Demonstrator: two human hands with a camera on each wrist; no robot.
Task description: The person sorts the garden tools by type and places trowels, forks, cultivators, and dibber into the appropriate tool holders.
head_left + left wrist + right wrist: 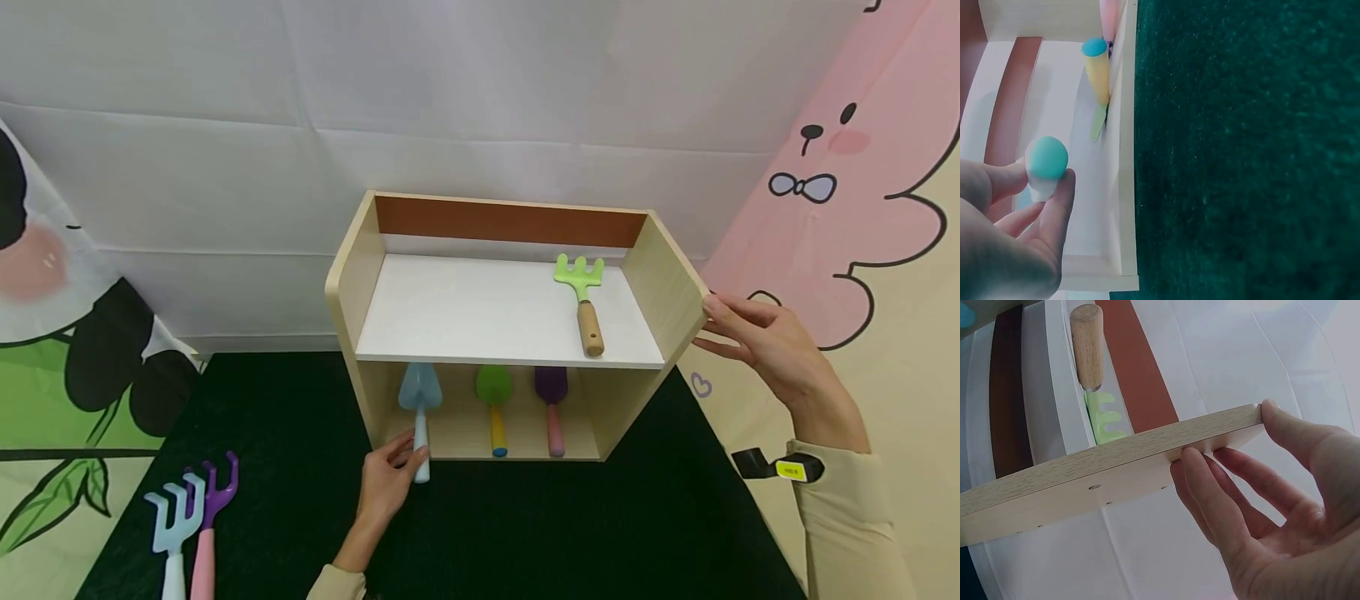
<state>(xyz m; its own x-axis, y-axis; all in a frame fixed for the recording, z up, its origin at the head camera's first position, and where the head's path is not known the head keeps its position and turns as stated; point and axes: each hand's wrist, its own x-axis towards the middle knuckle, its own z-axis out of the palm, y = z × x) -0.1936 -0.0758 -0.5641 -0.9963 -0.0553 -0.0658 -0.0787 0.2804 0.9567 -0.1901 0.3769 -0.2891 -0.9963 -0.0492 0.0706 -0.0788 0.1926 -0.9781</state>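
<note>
My left hand (387,482) pinches the handle of a light blue trowel (421,408) between thumb and fingers. Its blade reaches into the lower left of a small wooden shelf (510,364), and its handle end sticks out past the front edge. In the left wrist view, the handle's rounded teal end (1049,157) faces the camera. My right hand (772,346) holds the shelf's right side panel, thumb at the front edge and fingertips against the outer face. To the right of the blue trowel, a green trowel (494,408) with a yellow handle and a purple trowel (552,408) with a pink handle occupy the lower compartment.
On the upper board lies a green hand fork (581,304) with a wooden handle. At the left of the dark green tabletop (525,533) are a light blue fork (174,525) and a purple fork (210,517) with a pink handle. A white cloth (187,183) hangs behind.
</note>
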